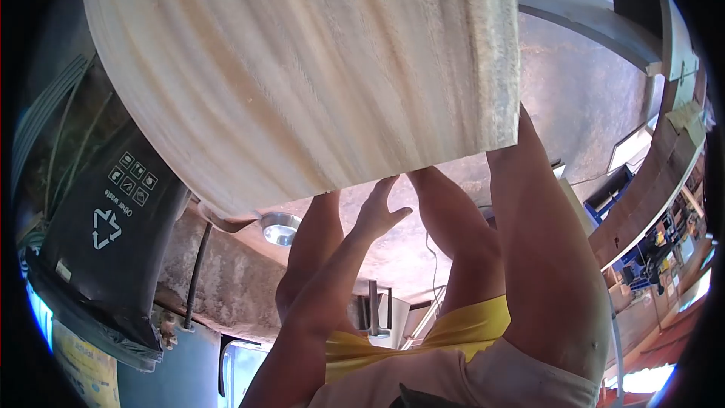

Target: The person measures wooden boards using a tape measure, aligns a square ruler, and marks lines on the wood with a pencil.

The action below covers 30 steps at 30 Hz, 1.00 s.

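Observation:
A large pale board with streaky wood-like grain (317,68) fills the upper middle, close to the camera. My left hand (379,215) is at its lower edge, thumb stretched out to the side and free of the board; the fingers run up to the edge and their ends are hidden there. Whether they press on the board cannot be made out. My right arm reaches up to the board's lower right corner, and the hand itself is hidden behind it.
At the left hangs a black waste bag with white print (102,234). A round metal bowl (280,230) sits on the stained floor (219,279) beyond my bare legs. A curved wooden piece (642,204) and shelves with blue items (642,257) stand at the right.

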Motion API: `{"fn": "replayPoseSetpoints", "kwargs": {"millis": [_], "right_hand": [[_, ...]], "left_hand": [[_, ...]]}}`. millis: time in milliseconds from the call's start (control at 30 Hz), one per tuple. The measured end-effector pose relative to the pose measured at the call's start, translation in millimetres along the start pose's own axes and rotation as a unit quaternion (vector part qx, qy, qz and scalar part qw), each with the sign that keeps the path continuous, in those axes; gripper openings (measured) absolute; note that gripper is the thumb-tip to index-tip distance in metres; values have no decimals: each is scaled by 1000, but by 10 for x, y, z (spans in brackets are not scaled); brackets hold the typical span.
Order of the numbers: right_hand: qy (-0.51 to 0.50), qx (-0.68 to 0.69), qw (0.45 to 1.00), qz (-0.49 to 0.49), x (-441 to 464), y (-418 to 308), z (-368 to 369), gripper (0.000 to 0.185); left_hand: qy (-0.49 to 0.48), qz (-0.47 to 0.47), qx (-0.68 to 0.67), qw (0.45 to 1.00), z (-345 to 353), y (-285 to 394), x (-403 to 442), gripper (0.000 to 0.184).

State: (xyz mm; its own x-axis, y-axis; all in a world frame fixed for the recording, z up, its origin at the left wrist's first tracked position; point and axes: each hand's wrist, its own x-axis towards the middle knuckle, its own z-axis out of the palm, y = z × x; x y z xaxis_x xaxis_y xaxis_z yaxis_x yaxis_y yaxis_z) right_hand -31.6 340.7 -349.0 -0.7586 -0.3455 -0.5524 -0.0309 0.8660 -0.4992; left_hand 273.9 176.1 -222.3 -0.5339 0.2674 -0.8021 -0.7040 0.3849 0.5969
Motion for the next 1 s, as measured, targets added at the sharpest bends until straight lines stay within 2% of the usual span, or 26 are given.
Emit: {"fn": "replayPoseSetpoints", "kwargs": {"millis": [133, 233, 300, 433, 567, 633, 667, 733, 767, 800, 867, 900, 933, 967, 1000], "right_hand": [[-58, 124, 990, 32, -37, 477, 605, 35], [-102, 222, 969, 46, -165, 485, 918, 35], [-131, 288, 947, 52, -291, 372, 1083, 36], [-168, 401, 899, 49, -347, 152, 1169, 36], [-222, 500, 834, 70, -897, -43, 1280, 36], [-246, 545, 798, 79, -1203, -268, 1177, 36], [-257, 565, 780, 82, -1370, -432, 971, 36], [-277, 600, 745, 87, -1647, -520, 922, 37], [-287, 618, 727, 89, -1856, -606, 846, 37], [-296, 634, 709, 89, -2022, -693, 721, 37], [-318, 660, 671, 113, -2487, -1160, 410, 37], [-282, 704, 592, 273, -2720, -1640, 134, 40], [-266, 606, 703, 259, -2892, -1953, -102, 37], [-273, 707, 567, 323, -3048, -2054, -145, 34], [-291, 696, 575, 316, -3178, -2177, -213, 33]], "left_hand": [[-16, -35, -6, 999, -35, -47, 138, 82], [-10, -50, 16, 999, -97, -99, 202, 79], [-46, -47, -11, 998, -234, -46, 198, 77], [4, -6, 48, 999, -384, -25, 236, 80], [-35, -42, -35, 998, -391, -83, 232, 85], [53, -41, -80, 995, -360, -54, 160, 91], [56, -38, -81, 994, -417, 59, 94, 91], [150, 14, 15, 988, -601, 375, -81, 97], [176, 75, 35, 981, -625, 326, -150, 94], [182, 81, 35, 979, -646, 341, -249, 94], [74, 93, -114, 986, -697, 444, -554, 84], [-13, 39, -215, 976, -813, 735, -841, 73], [4, 65, -206, 976, -771, 686, -1018, 67], [-28, 59, -178, 982, -770, 632, -1180, 67], [-61, 51, -148, 986, -784, 573, -1330, 68]]}}
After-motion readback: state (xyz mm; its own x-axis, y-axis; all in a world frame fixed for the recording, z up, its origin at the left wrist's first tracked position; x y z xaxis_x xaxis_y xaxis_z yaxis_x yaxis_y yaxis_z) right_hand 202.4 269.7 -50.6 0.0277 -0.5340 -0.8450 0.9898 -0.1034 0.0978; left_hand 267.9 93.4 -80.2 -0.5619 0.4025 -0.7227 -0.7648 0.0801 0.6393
